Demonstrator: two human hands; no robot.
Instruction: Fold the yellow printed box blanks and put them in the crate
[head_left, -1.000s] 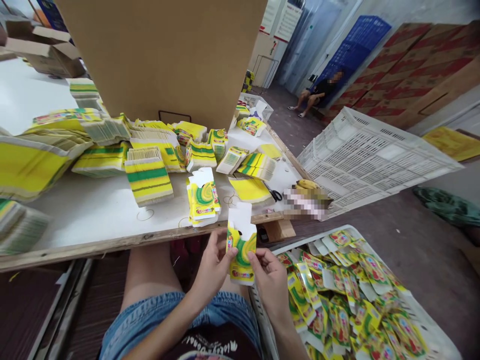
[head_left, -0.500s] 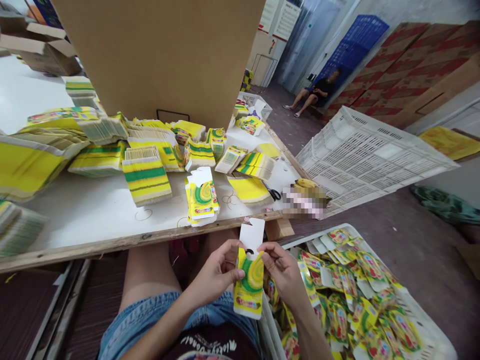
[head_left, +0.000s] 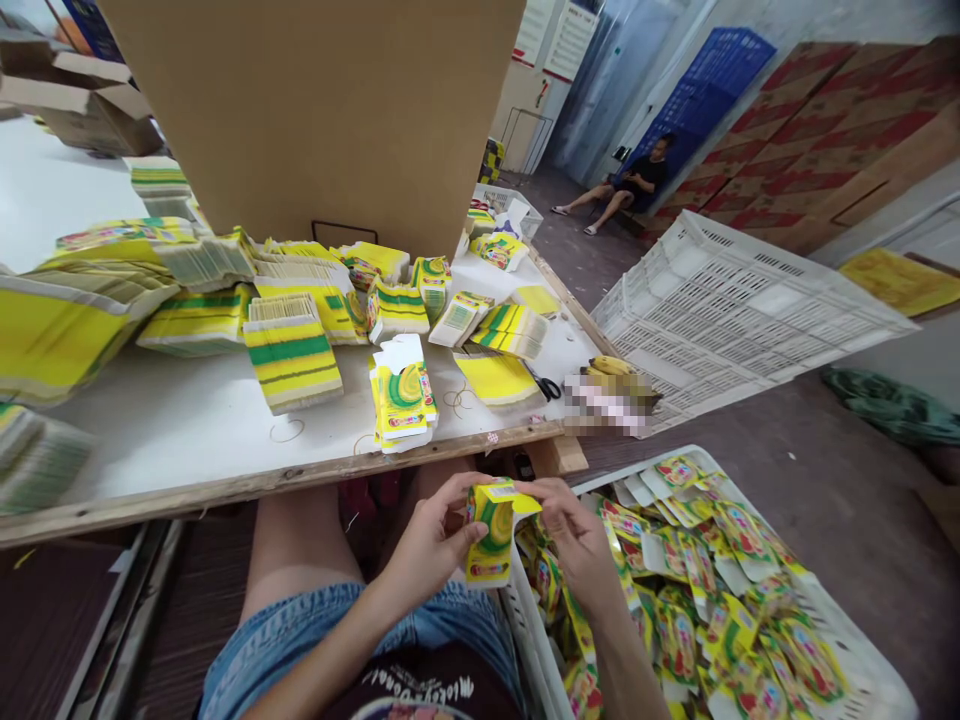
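Observation:
Above my lap, my left hand [head_left: 442, 535] is wrapped round a small yellow and green printed carton [head_left: 491, 545], its thumb across the front. The carton stands upright, and its top is now folded over. My right hand [head_left: 574, 535] has its fingers at the carton's top right edge, where a yellow flap [head_left: 527, 505] sticks out. Exactly how those fingertips grip the flap is partly hidden. On the table in front lies a small stack of flat cartons [head_left: 403, 395] of the same print.
Bundles of flat yellow cartons [head_left: 292, 360] cover much of the white table [head_left: 225, 410]. Scissors [head_left: 546, 383] and bananas [head_left: 609, 366] lie near its right edge. A white crate [head_left: 874, 660] full of cartons stands at my right. Stacked white crates [head_left: 750, 300] and a seated person [head_left: 641, 180] are beyond.
The carton's raised white top flap has been folded down, so a printed top edge shows. My right hand has moved in over the top, and a yellow side flap now sticks out.

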